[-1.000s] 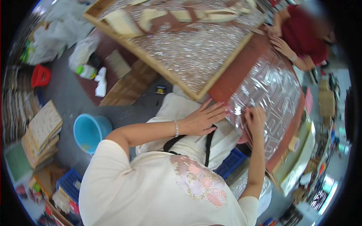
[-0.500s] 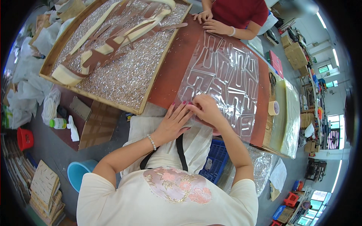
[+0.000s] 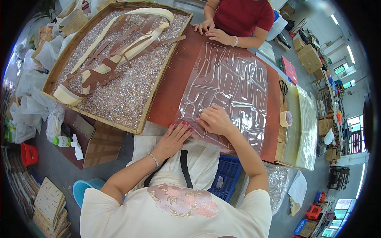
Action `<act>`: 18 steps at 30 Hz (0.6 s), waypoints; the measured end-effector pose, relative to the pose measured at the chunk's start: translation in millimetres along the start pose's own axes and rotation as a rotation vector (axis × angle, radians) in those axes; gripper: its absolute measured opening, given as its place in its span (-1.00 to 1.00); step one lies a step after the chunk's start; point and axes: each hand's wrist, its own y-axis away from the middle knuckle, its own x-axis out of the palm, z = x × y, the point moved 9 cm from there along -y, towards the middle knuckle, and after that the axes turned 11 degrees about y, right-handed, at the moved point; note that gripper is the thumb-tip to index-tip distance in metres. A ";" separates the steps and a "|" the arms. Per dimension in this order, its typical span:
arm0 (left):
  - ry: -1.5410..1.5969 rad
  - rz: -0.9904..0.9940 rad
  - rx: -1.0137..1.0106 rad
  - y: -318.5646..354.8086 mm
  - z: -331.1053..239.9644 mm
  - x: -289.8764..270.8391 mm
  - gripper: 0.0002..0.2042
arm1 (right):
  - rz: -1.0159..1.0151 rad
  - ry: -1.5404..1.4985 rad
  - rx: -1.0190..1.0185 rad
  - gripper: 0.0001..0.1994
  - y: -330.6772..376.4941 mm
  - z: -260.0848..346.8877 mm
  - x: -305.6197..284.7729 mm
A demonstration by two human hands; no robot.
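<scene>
A clear plastic sheet [image 3: 234, 79] with cut strip shapes lies on a red-brown board [image 3: 170, 87]. My left hand [image 3: 174, 137] rests flat with fingers spread at the near edge of the board, touching the sheet's corner. My right hand [image 3: 214, 119] sits on the sheet's near edge with its fingers curled and pinching at a cut piece of the plastic. Exactly what lies under the fingertips is hidden.
A wooden tray [image 3: 147, 113] of glittery grains holds cream and brown strips. Another person in red [image 3: 242, 16] rests both hands on the far edge. A tape roll [image 3: 285, 118], scissors [image 3: 283, 88], stacked clear sheets [image 3: 307, 127], a blue crate [image 3: 228, 178] and a blue bucket [image 3: 85, 186] surround me.
The view has swung so the tray now sits at the left. Both hands stay on the clear sheet's near edge, the left now flatter and a little farther from the right.
</scene>
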 end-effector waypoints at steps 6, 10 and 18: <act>-0.101 0.002 0.028 -10.0 4.3 -5.5 -0.42 | -0.082 0.033 0.019 -0.78 10.4 -41.4 -22.4; -0.101 -0.004 0.026 -10.6 4.6 -5.7 -0.41 | -0.026 0.083 0.134 -0.78 30.2 -73.7 -30.2; 0.241 0.022 -0.052 -14.8 -2.7 -21.6 -0.34 | -0.037 -0.083 0.477 -0.73 64.4 -128.1 -7.9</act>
